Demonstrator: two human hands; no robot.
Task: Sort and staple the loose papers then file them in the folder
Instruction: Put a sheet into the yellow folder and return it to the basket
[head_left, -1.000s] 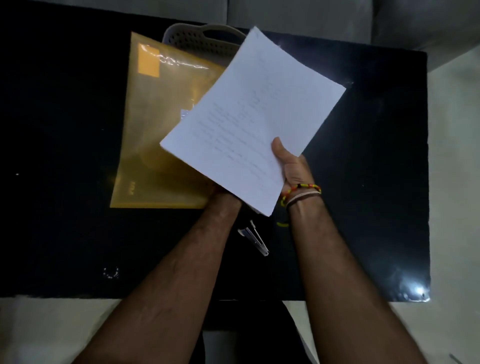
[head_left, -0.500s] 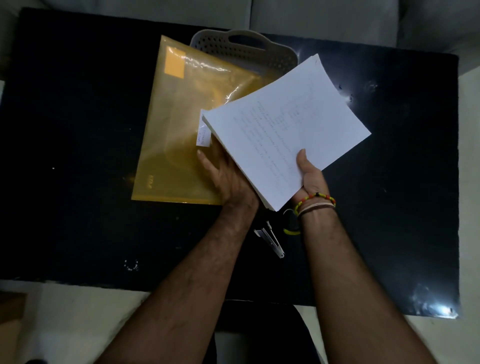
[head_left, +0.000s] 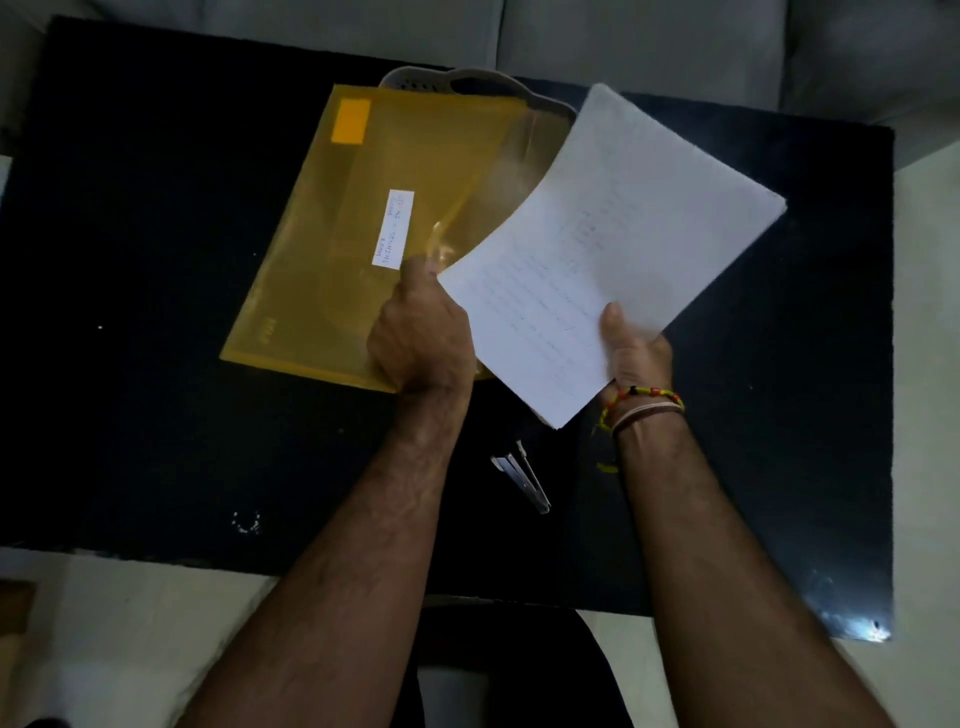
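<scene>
White handwritten papers (head_left: 613, 254), stacked, tilted above the folder's right edge; translucent yellow folder (head_left: 363, 234) lies flat; metal stapler (head_left: 522, 475) nearer.

1. The folder (head_left: 363, 249) is translucent amber plastic, smooth and glossy, with bright glints near its opening flap.
2. A white paper label (head_left: 394, 228) on the folder looks matt.
3. The papers (head_left: 608, 249) are white paper, matt, with faint handwriting.
4. The stapler (head_left: 522, 475) near the table's near edge is shiny bare metal.
5. The table (head_left: 156, 415) top is black, smooth, with a bright sheen at its near right corner.
6. The basket (head_left: 467, 85) at the far side is grey perforated plastic, matt.
7. The bracelet (head_left: 641, 400) on the right wrist is of coloured beads and cords.
</scene>
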